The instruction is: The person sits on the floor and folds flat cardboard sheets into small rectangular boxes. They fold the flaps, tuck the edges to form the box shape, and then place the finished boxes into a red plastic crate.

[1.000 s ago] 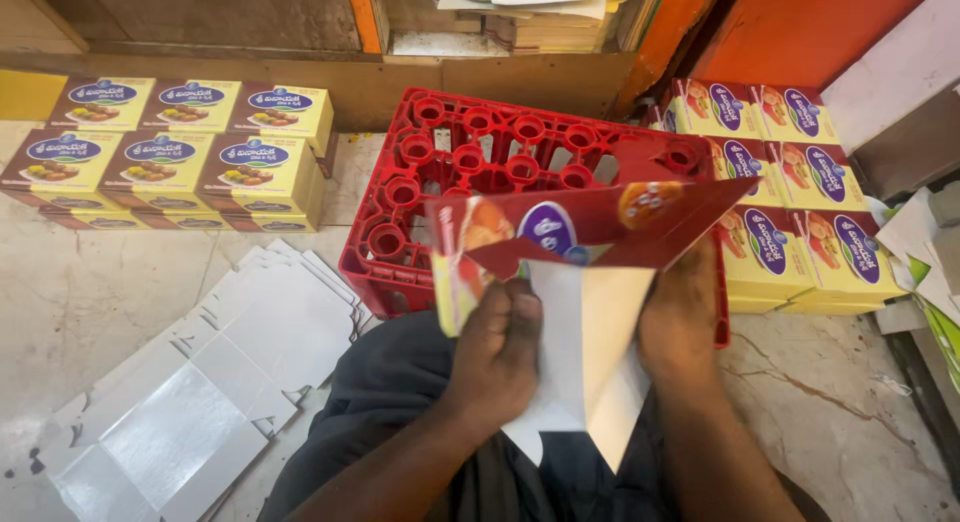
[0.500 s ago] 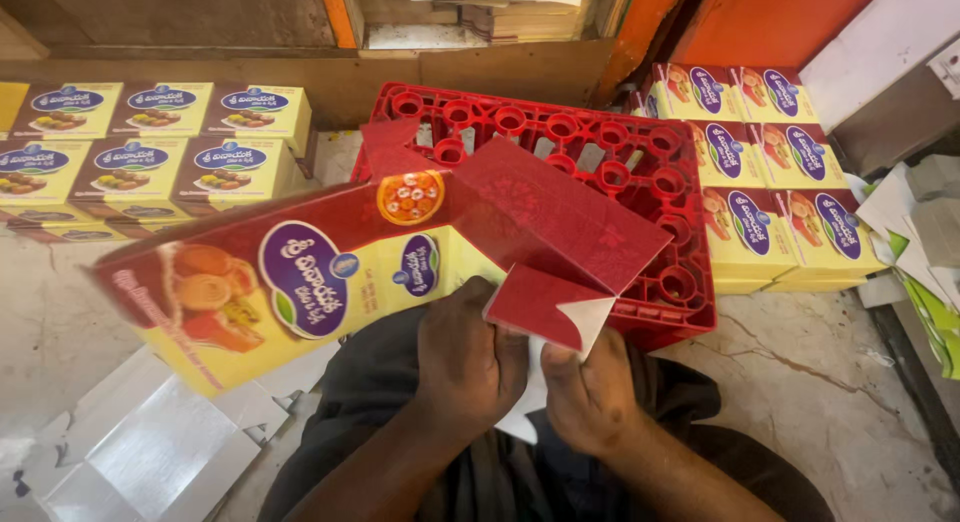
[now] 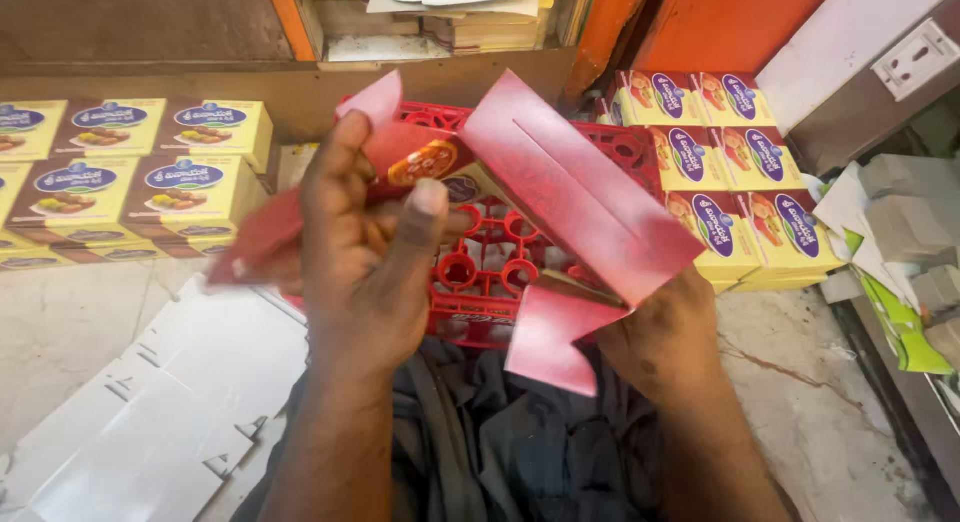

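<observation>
Fingers of the left hand (image 3: 365, 272) curl around one end of a red carton blank (image 3: 560, 182), thumb laid across its printed face and fingertips pinching a pink-red flap that sticks up above the knuckles. The right hand (image 3: 665, 337) grips the other end from underneath, closed on the lower edge where a smaller flap (image 3: 550, 342) hangs down toward the lap. Between the two hands the carton is half folded: one broad red panel tilts up and away to the right, and a yellow-and-red printed side shows just beside the left thumb.

Directly behind the carton, on the floor (image 3: 60, 312), stands a red plastic crate (image 3: 480, 267) with round cells, partly hidden by the hands. Flat white cardboard sheets (image 3: 160, 412) lie on the floor toward its lower left corner, overlapping one another. Finished yellow boxes (image 3: 110, 182) with blue oval labels are stacked in rows along the wall at the floor's left edge, and a second stack of yellow boxes (image 3: 735, 172) rises to the right of the crate, near an orange wall panel (image 3: 730, 22). Papers (image 3: 450, 12) sit piled on a shelf above. Grey and green cardboard scraps (image 3: 900, 272) lean at the far right edge. Dark trousers (image 3: 520, 442) fill the bottom middle, beneath both forearms.
</observation>
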